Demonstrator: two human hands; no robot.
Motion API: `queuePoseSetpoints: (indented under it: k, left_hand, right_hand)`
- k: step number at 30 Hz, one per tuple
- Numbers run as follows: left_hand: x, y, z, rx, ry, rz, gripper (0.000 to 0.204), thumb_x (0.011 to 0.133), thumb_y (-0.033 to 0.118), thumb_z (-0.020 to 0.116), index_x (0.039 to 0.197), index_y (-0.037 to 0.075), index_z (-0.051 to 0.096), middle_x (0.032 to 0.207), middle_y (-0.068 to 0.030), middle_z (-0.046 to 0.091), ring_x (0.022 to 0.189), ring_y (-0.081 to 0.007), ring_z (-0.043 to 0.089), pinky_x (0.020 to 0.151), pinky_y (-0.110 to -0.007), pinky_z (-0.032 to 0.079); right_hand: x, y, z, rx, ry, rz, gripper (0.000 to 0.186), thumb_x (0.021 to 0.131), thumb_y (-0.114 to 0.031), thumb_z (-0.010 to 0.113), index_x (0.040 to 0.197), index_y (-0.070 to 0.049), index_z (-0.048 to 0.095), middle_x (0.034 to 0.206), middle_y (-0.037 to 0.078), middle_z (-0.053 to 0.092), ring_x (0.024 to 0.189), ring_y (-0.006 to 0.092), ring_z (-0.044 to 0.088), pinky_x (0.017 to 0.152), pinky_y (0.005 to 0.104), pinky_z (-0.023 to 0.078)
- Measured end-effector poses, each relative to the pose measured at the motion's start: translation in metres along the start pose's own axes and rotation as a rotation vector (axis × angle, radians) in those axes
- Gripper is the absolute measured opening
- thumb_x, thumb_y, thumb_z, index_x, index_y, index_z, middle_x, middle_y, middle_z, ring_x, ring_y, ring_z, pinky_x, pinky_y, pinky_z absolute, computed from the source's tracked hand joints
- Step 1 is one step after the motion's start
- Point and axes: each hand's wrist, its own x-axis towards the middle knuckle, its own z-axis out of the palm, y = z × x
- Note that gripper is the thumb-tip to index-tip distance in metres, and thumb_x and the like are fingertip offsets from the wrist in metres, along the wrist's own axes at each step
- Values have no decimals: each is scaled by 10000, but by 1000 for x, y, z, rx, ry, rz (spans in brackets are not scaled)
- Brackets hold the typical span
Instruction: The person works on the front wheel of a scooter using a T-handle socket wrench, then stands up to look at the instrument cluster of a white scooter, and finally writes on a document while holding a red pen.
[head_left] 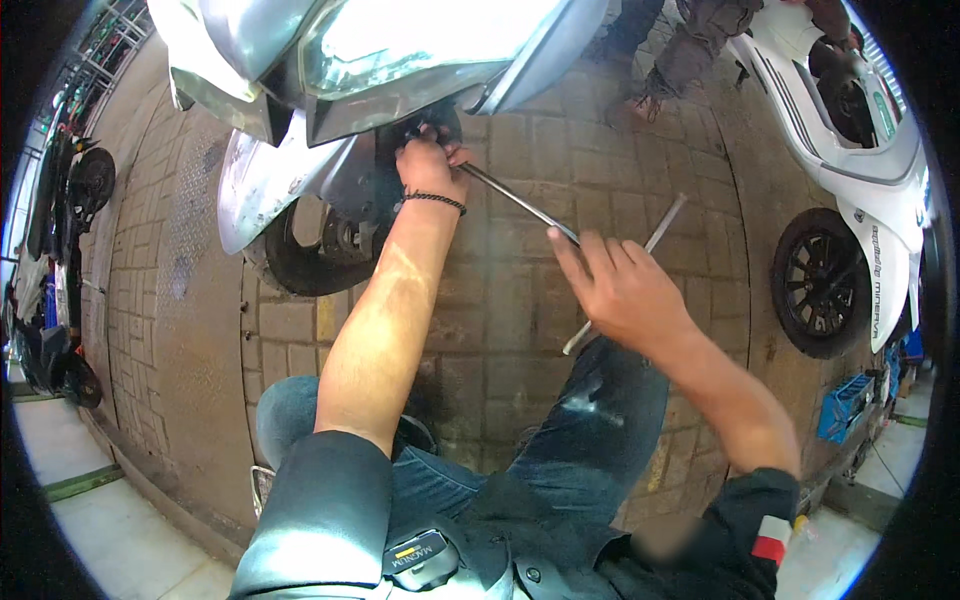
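Watching through the head camera, I have the right hand (630, 295) closed on the T-handle wrench (515, 200) near its crossbar; the shaft slants up to the left hand (428, 160), curled beneath the motorcycle's front fairing (400, 103), its exact hold hidden. A crooked tip, I judge, could slip under force, knocking knuckles against the bodywork.
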Motion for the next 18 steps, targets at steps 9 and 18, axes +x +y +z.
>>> queuePoseSetpoints:
  k: [9, 18]
  left_hand:
    - [-7, -3, 3, 30, -38, 23, 223, 999, 225, 349, 968, 41, 470, 799, -79, 508, 606, -158, 464, 497, -263, 413]
    - [5, 2, -1, 138, -42, 10, 287, 989, 166, 289, 995, 33, 544, 826, -91, 581, 555, -123, 424, 441, -231, 332]
  right_hand:
    - [11, -2, -8, 130, 62, 1, 409, 724, -290, 597, 1057, -56, 640, 698, 40, 516, 553, 155, 542, 504, 282, 412]
    - [2, -18, 19, 345, 210, 176, 281, 681, -394, 650, 724, -132, 558, 714, 75, 488, 505, 214, 550, 466, 327, 429]
